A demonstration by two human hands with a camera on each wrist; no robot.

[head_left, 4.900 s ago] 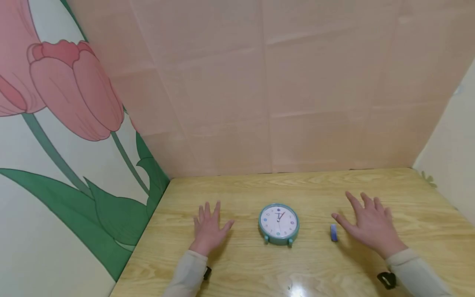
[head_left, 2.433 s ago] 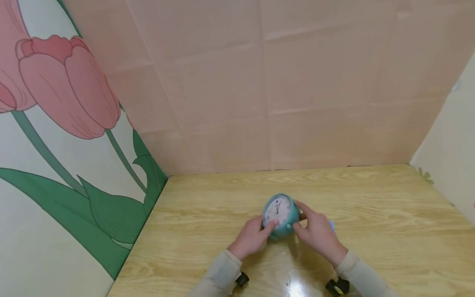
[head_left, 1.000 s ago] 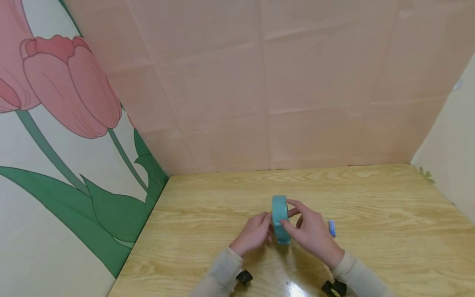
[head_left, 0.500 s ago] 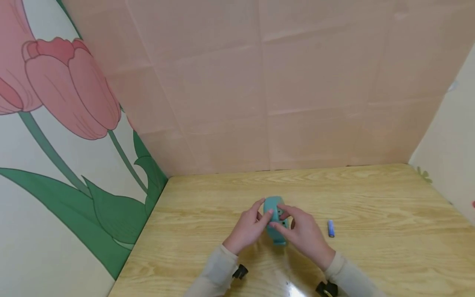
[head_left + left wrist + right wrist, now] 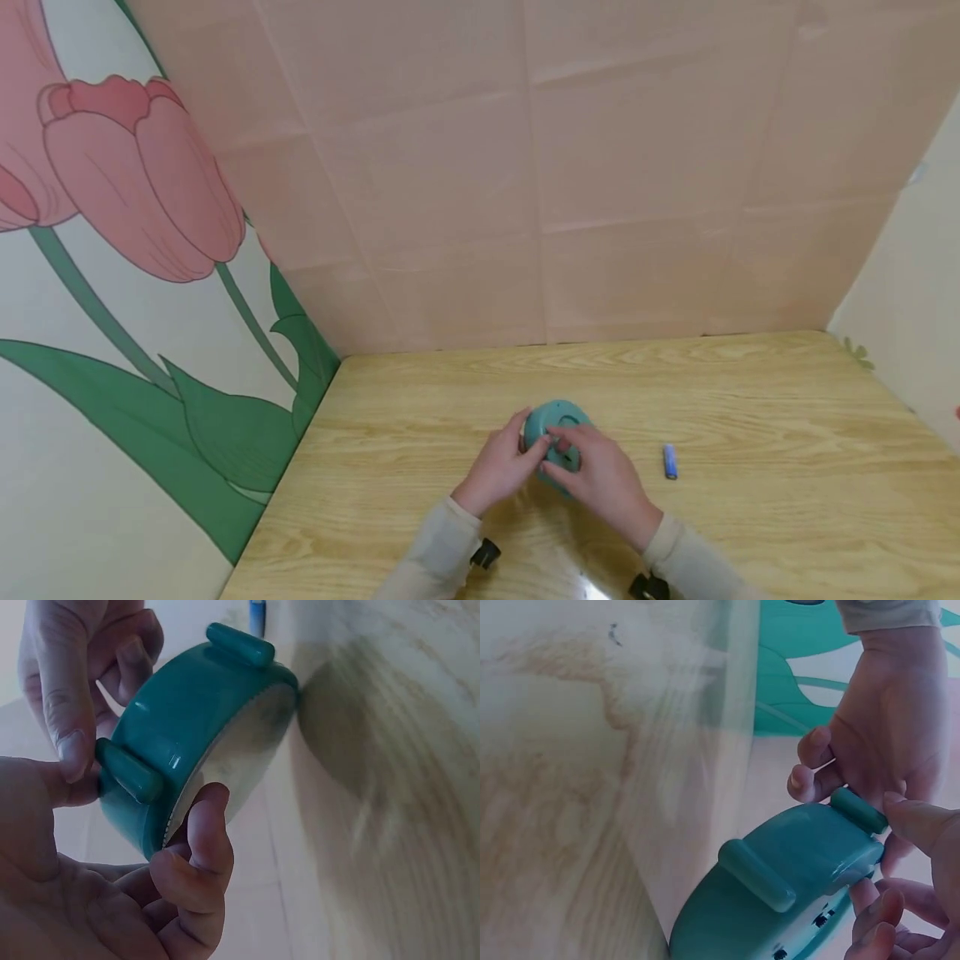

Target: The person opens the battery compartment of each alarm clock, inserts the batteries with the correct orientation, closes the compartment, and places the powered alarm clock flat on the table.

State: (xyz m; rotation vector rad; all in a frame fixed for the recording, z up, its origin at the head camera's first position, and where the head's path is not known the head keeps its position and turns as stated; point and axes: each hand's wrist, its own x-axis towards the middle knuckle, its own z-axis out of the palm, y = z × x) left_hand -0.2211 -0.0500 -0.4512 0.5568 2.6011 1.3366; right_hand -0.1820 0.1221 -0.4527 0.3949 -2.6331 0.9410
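A teal round alarm clock is held between my two hands, its back turned toward me and its dial facing away. My left hand grips the left side, thumb on the back; in the left wrist view its curled fingers lie on the dial side. My right hand has its thumb near one stubby foot and bent fingers at the back, where dark openings show. The lower rim is close to the table in the left wrist view. A small blue battery lies right of the hands.
The wood-grain table meets a pink-beige covered wall at the back. A tulip-painted wall stands at left and a pale wall at right. Black wrist straps show under the cuffs.
The clock lay dial up between the open hands; both hands took hold of it and turned it around, back toward me. The right fingers moved onto its back. The battery stays on the table.
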